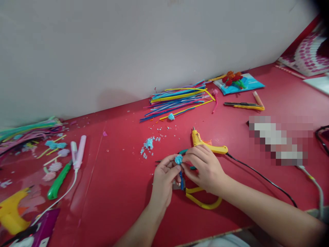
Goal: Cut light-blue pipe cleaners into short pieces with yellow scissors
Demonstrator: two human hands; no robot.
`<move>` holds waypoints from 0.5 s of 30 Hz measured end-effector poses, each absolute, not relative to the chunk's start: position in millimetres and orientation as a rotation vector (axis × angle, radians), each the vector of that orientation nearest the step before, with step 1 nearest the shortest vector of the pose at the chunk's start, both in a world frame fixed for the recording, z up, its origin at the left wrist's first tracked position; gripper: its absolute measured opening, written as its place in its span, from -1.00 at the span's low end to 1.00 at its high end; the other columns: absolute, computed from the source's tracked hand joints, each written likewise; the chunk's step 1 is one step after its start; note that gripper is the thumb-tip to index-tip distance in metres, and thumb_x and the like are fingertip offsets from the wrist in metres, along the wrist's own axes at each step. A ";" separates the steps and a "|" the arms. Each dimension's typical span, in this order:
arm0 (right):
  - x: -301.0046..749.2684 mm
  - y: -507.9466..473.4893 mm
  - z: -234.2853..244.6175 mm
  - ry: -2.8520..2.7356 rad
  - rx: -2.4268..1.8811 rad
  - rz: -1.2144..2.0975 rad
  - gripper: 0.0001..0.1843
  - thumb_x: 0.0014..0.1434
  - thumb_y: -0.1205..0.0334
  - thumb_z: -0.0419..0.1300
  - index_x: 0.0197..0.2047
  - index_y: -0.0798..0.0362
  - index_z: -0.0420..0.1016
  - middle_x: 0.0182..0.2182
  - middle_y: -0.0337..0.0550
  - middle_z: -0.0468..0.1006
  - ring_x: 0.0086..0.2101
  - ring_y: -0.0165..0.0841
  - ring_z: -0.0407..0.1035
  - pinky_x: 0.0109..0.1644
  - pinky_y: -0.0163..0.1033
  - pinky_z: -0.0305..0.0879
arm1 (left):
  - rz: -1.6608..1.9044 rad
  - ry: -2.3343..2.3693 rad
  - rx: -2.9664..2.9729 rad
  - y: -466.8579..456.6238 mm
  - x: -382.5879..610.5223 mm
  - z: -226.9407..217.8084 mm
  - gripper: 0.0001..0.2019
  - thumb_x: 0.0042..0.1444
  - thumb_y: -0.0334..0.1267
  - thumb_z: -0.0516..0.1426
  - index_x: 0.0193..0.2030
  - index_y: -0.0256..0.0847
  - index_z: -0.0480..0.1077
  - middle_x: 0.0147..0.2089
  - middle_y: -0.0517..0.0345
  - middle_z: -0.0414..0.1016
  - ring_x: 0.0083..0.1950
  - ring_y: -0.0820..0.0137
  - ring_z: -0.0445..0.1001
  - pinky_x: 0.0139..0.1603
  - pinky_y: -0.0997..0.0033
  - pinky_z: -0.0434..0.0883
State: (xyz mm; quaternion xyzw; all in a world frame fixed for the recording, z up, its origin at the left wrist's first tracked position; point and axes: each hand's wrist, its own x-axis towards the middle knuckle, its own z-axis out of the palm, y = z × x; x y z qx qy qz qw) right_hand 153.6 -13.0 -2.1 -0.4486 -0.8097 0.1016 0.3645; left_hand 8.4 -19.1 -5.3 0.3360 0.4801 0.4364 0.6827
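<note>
I hold a small blue flower between both hands, low over the near middle of the red counter. My left hand is closed on it, thumb and curled fingers gripping just beneath the bloom, and a dark blue stem hangs below. My right hand has its fingers bent in, the tips at the flower's right edge; I cannot tell whether they pinch a petal or only touch it.

Just beyond my right hand lies a yellow glue gun, nozzle toward the far side, its black cord running right and near. Yellow handle loops lie beneath my hands; the rest of that tool is mostly covered.

To the far left of my hands are blue crumbs. Farther off, a second blue flower sits at the near edge of a bundle of coloured stems by the pale wall. Right of the bundle, red and orange flowers lie on a light blue packet. Well to the left are a pink two-armed tool and a green-handled tool.
</note>
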 end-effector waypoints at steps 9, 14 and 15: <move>152.8 -12.2 -1.3 -2.067 -1.145 0.266 -0.93 0.06 0.36 0.05 -0.35 0.06 0.32 -0.40 -0.16 0.40 -0.36 -0.37 0.23 -0.27 -0.20 0.14 | 0.984 1.076 0.762 -19.0 9.2 -3.3 -0.79 -0.07 -0.40 0.11 -0.22 -0.25 0.36 -0.52 0.31 0.29 -0.67 0.67 0.16 -0.68 0.68 0.13; 152.0 -12.1 -2.8 -2.070 -1.156 0.253 -0.94 0.06 0.36 0.05 -0.36 0.06 0.32 -0.40 -0.17 0.40 -0.37 -0.37 0.23 -0.27 -0.20 0.13 | 0.987 1.069 0.758 -19.0 8.9 -3.3 -0.79 -0.07 -0.39 0.12 -0.22 -0.24 0.36 -0.52 0.31 0.29 -0.67 0.67 0.16 -0.69 0.67 0.13; 151.9 -12.1 -3.0 -2.075 -1.163 0.254 -0.94 0.06 0.36 0.05 -0.35 0.07 0.32 -0.40 -0.17 0.40 -0.36 -0.37 0.23 -0.26 -0.20 0.13 | 0.987 1.070 0.757 -19.0 8.8 -3.7 -0.79 -0.07 -0.39 0.12 -0.23 -0.24 0.36 -0.53 0.32 0.29 -0.67 0.67 0.16 -0.69 0.67 0.13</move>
